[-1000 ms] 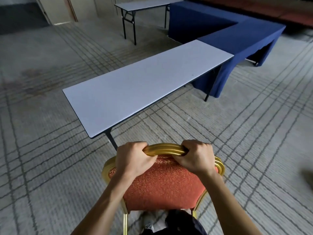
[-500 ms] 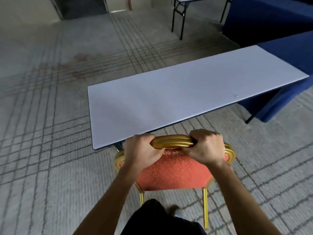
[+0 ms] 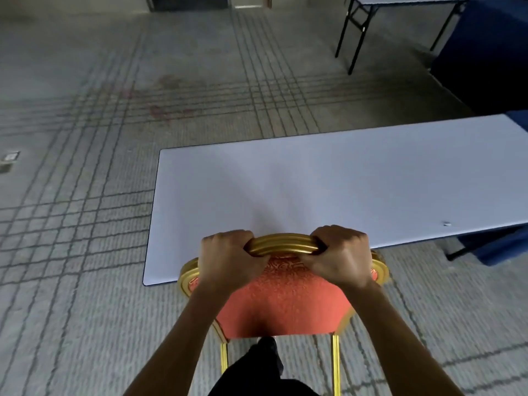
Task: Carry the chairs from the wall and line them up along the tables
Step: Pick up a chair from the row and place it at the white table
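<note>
A chair with a gold frame and a red patterned backrest is in front of me, seen from behind. My left hand grips the left part of its gold top rail. My right hand grips the right part of the same rail. The chair's back stands at the near long edge of a pale grey folding table, close to the table's left end. The seat and front legs are hidden; two gold rear legs show below the backrest.
A second grey folding table with black legs stands at the top right. A table draped in dark blue cloth lies at the right edge. Grey carpet with a line grid covers the floor; a small floor plate sits far left.
The chair has come closer to the grey table's near edge and now overlaps it. The view has swung left, so the table sits further right. Both hands keep their grip on the rail.
</note>
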Tool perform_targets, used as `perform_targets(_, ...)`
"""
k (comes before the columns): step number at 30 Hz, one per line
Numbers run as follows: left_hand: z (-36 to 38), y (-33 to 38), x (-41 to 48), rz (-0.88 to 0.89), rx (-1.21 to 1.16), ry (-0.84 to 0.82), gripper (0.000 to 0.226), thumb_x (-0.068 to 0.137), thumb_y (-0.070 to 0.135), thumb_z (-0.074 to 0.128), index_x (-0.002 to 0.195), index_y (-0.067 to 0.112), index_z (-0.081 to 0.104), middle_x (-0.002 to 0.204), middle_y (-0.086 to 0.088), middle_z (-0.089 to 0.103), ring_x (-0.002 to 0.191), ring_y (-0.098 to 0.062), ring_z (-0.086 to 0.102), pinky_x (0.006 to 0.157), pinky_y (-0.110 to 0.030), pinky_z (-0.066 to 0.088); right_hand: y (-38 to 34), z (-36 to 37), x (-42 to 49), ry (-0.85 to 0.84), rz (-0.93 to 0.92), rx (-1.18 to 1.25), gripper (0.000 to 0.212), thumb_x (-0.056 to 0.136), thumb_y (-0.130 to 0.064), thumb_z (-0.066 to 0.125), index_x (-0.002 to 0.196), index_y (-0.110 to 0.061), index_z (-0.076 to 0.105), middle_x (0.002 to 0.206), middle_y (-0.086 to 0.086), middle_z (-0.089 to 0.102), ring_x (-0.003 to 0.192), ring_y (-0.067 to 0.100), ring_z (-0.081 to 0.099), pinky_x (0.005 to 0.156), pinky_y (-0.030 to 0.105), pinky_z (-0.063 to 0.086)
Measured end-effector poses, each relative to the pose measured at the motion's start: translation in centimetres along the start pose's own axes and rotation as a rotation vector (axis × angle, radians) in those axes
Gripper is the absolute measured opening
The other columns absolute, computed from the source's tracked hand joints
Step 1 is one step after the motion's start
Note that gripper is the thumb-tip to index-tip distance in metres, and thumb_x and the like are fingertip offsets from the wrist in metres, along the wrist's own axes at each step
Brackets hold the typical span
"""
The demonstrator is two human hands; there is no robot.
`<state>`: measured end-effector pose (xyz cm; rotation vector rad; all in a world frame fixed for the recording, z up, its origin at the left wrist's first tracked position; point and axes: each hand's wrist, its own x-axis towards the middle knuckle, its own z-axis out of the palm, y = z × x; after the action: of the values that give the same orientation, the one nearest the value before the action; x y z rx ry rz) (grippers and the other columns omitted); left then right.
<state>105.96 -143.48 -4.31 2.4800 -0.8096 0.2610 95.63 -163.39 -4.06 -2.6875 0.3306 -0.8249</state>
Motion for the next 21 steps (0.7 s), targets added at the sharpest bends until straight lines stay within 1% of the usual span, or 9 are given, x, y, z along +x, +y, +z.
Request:
perform_targets(3,0.5,-0.7,2.4,-0.036,0.011,-0.009,0.033,0.06,0.04,0.071,0.05,0.024,0.044,0.045,0.013,0.033,0.04,-0.009,0.033,0.051,-0.012,0.017,0.9,1.8,2.5,-0.036,-0.008,0.032,0.012,0.066,-0.032,0.061,0.06,-0.022,0.067,0.053,-0.007,0.057,0.047,0.017,0.054,0.048,0.023,0.04)
perform_targets(5,0.8,-1.2,3.3,-0.026,0.024,-0.014,0.029,0.061,0.041,0.068,0.05,0.023,0.048,0.045,0.013,0.036,0.041,-0.008,0.033,0.051,-0.013,0.017,1.4,2.7,3.3,-0.028,-0.023,0.045,0.011,0.065,-0.03,0.063,0.06,-0.022,0.067,0.052,-0.007,0.057,0.047,0.017,0.054,0.047,0.023,0.04)
perform_targets(8,1.2,-1.8,5.2,0.004,0.036,0.025,0.029,0.061,0.041,0.067,0.05,0.02,0.05,0.045,0.008,0.044,0.04,-0.011,0.037,0.05,-0.017,0.022,2.0,3.5,5.0,0.003,-0.048,0.067,0.017,0.071,-0.032,0.061,0.059,-0.02,0.067,0.052,-0.006,0.057,0.046,0.017,0.054,0.044,0.027,0.042)
perform_targets(10,1.2,-1.9,6.2,0.021,0.036,0.046,0.029,0.062,0.039,0.069,0.051,0.02,0.05,0.045,0.007,0.044,0.04,-0.012,0.038,0.05,-0.019,0.024,2.6,3.8,6.0,0.011,-0.065,0.083,0.018,0.072,-0.032,0.062,0.06,-0.02,0.067,0.053,-0.006,0.058,0.047,0.017,0.054,0.044,0.027,0.042)
perform_targets(12,1.4,-1.6,6.3,0.042,0.036,0.068,0.028,0.065,0.04,0.065,0.051,0.02,0.05,0.046,0.008,0.044,0.042,-0.012,0.035,0.052,-0.019,0.022,3.3,4.0,6.0,0.017,-0.084,0.105,0.015,0.072,-0.029,0.063,0.06,-0.02,0.067,0.052,-0.006,0.057,0.046,0.016,0.053,0.044,0.026,0.041)
perform_targets(14,2.0,-1.5,6.0,0.058,0.027,0.08,0.026,0.065,0.039,0.061,0.052,0.02,0.051,0.048,0.007,0.045,0.043,-0.014,0.038,0.053,-0.02,0.024,3.9,4.3,5.6,0.026,-0.097,0.114,0.014,0.07,-0.026,0.064,0.058,-0.019,0.065,0.051,-0.006,0.054,0.045,0.016,0.05,0.043,0.025,0.038)
perform_targets(17,3.9,-1.4,4.5,0.005,0.005,0.036,0.019,0.062,0.032,0.063,0.054,0.018,0.054,0.05,0.007,0.048,0.044,-0.016,0.044,0.051,-0.021,0.03,4.9,5.2,4.6,-0.047,-0.108,0.127,0.009,0.064,-0.024,0.064,0.056,-0.019,0.062,0.051,-0.005,0.052,0.045,0.017,0.047,0.043,0.024,0.037)
perform_targets(19,5.6,-1.1,2.1,-0.059,0.024,-0.014,0.016,0.058,0.029,0.065,0.055,0.018,0.054,0.051,0.007,0.05,0.046,-0.017,0.046,0.048,-0.024,0.037,5.5,6.1,2.7,-0.147,-0.119,0.13,0.012,0.064,-0.03,0.06,0.057,-0.02,0.06,0.052,-0.005,0.051,0.047,0.018,0.05,0.045,0.023,0.039)
perform_targets(21,6.7,-1.1,-0.7,-0.101,0.04,-0.029,0.018,0.062,0.03,0.065,0.058,0.019,0.052,0.053,0.006,0.049,0.047,-0.019,0.046,0.047,-0.026,0.038,5.5,6.8,0.5,-0.254,-0.132,0.155,0.019,0.065,-0.036,0.068,0.06,-0.02,0.059,0.056,-0.007,0.053,0.051,0.018,0.054,0.05,0.024,0.045)
